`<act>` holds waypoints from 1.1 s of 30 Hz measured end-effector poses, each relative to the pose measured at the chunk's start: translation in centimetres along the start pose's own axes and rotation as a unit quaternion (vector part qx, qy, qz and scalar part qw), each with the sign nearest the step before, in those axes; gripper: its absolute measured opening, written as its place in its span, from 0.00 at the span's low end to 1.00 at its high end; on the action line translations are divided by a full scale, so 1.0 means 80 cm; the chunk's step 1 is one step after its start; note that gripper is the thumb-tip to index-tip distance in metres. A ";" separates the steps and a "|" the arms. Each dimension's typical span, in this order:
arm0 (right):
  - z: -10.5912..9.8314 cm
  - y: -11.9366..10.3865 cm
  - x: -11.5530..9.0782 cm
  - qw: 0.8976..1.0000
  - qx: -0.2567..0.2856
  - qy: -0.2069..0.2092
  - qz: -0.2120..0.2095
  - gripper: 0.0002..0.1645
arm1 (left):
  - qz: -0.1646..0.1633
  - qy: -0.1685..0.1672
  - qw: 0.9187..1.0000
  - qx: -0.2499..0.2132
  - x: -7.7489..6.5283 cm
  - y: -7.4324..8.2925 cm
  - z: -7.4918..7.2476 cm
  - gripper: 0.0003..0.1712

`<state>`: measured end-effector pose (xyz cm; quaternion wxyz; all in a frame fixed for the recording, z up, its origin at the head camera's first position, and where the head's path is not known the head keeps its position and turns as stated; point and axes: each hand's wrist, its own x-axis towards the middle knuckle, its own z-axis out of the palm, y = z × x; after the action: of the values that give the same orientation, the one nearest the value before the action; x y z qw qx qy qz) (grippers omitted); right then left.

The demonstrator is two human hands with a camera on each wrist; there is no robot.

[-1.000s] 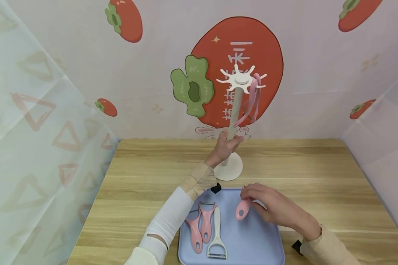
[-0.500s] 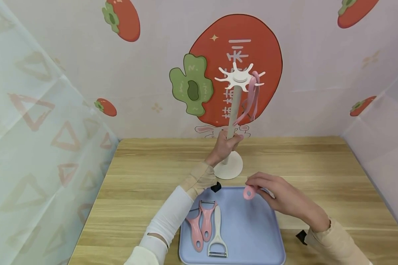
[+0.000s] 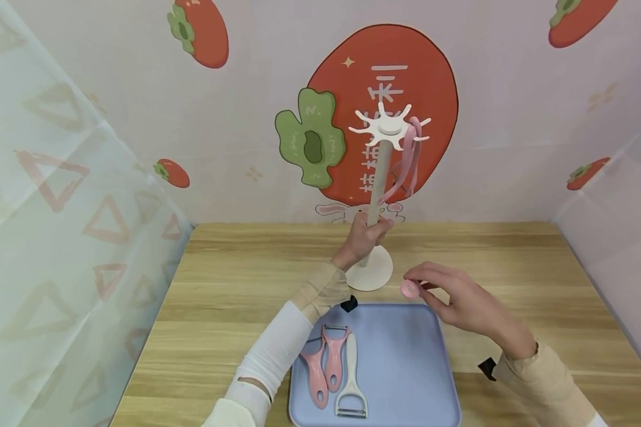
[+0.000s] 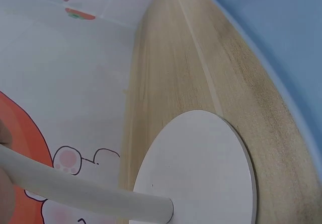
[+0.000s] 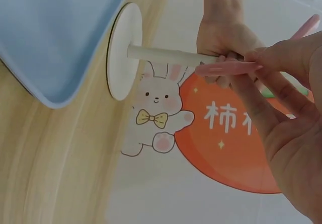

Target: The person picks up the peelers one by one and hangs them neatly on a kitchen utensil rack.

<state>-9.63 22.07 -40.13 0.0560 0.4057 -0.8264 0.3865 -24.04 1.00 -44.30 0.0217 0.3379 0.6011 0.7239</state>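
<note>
My left hand (image 3: 364, 236) grips the pole of a white hook stand (image 3: 381, 172), which leans slightly in the head view. The stand's round base (image 4: 196, 168) is at the table in the left wrist view. Pink peelers (image 3: 408, 160) hang from the right-side hooks of its spoked top. My right hand (image 3: 456, 296) pinches a pink peeler (image 5: 226, 69) between thumb and fingers, its holed handle end (image 3: 410, 289) pointing toward the head camera. This hand is at the tray's far edge, right of the stand's base. In the head view the peeler's blade end is hidden.
A blue tray (image 3: 395, 367) lies at the front of the wooden table (image 3: 235, 284). On its left side are two pink peelers (image 3: 333, 359) and a white peeler (image 3: 351, 379). A patterned wall (image 3: 256, 118) stands right behind the table.
My right hand has lifted the pink peeler from over the tray, moving away from the camera and slightly right. The peeler's handle now points more at the camera. My left hand stays on the pole.
</note>
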 end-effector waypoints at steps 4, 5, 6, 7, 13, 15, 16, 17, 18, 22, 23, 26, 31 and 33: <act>-0.006 0.001 0.005 1.000 0.002 0.011 -0.008 0.28 | 0.003 -0.004 1.000 -0.001 -0.001 0.001 0.000 0.26; -0.008 0.001 0.006 1.000 0.002 0.015 -0.011 0.28 | 0.003 -0.005 1.000 -0.001 -0.001 0.001 0.001 0.26; -0.010 0.001 0.007 1.000 0.001 0.019 -0.010 0.29 | 0.003 -0.006 1.000 0.000 0.000 0.001 0.001 0.26; -0.013 0.001 0.008 1.000 0.000 0.023 -0.010 0.29 | 0.004 -0.006 1.000 0.002 0.000 0.001 0.001 0.26; -0.027 -0.001 0.014 0.999 -0.002 0.039 0.000 0.29 | 0.007 -0.007 1.000 0.007 0.000 -0.002 0.000 0.26; -0.032 -0.002 0.015 0.999 -0.005 0.039 0.004 0.31 | 0.008 -0.008 1.000 0.005 0.000 -0.003 -0.001 0.26; -0.034 -0.002 0.015 0.999 -0.003 0.039 0.004 0.31 | 0.009 -0.008 1.000 0.005 0.000 -0.004 -0.001 0.26; -0.036 -0.002 0.016 0.999 -0.004 0.039 0.003 0.31 | 0.010 -0.008 1.000 0.004 0.000 -0.004 -0.001 0.26; -0.038 -0.002 0.017 0.999 -0.002 0.038 0.005 0.31 | 0.011 -0.008 1.000 0.003 -0.001 -0.004 -0.001 0.26; -0.046 -0.001 0.021 0.999 -0.007 0.045 0.001 0.30 | 0.011 -0.009 1.000 0.001 -0.003 -0.004 0.000 0.26; -0.048 -0.001 0.022 0.999 -0.012 0.051 -0.003 0.31 | 0.011 -0.009 1.000 0.002 -0.003 -0.004 0.000 0.26; -0.054 -0.002 0.026 0.997 -0.023 0.069 -0.015 0.33 | 0.008 -0.009 1.000 0.006 -0.003 -0.004 0.000 0.27; -0.062 0.000 0.038 0.993 -0.019 0.103 -0.052 0.33 | 0.000 -0.008 1.000 0.007 -0.003 -0.004 -0.001 0.28; -0.066 0.002 0.043 0.992 -0.004 0.113 -0.060 0.33 | -0.002 -0.007 1.000 0.007 -0.003 -0.005 -0.001 0.27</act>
<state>-13.18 23.56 -35.19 0.1736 0.4083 -0.7905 0.4222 -24.00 0.93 -44.75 0.0251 0.3414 0.6066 0.7175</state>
